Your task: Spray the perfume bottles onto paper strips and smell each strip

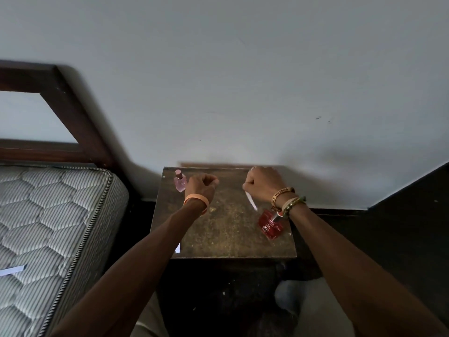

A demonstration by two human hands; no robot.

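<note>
Pre-spray step: right hand pinches white paper strip, left hand curled, empty, beside small pink glass bottle, probably its next grasp.

An orange wristband circles the wrist just behind the left hand. Behind the right hand sit stacked bracelets: a tan lettered band, cord and green beads. Both forearms are bare.

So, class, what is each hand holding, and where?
The right hand pinches the paper strip by its upper end; the left hand, curled, holds nothing visible.
</note>
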